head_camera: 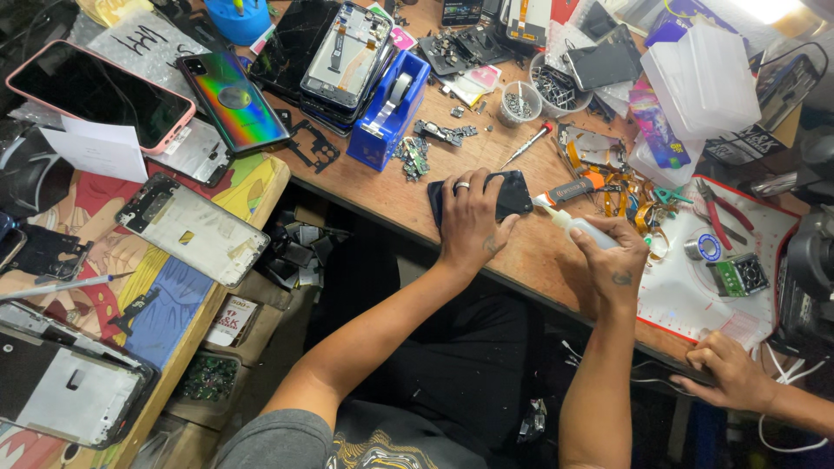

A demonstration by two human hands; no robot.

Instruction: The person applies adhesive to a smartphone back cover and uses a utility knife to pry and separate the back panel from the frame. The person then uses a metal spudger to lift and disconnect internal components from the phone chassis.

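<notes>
A flat dark blue phone back cover point(508, 196) lies on the brown wooden workbench point(539, 252), close to its near edge. The person's left hand point(467, 217) presses down on it, palm flat and fingers spread, a ring on one finger, so the cover's left half is hidden. The right hand point(615, 256) is curled closed around a small clear plastic glue bottle point(580, 228), wrist bent, with the nozzle tilted toward the cover's right edge; whether the tip touches the cover cannot be told. Both forearms reach up from the bottom of the view over the bench edge.

Little bare wood surrounds the cover: a red-handled screwdriver point(528, 143) and loose small parts lie just beyond it, a blue tape dispenser point(388, 111) to the left, and a white work mat with a red border point(695, 295) to the right. Another person's hand point(728, 372) rests at the mat's near corner, its arm cut off by the frame.
</notes>
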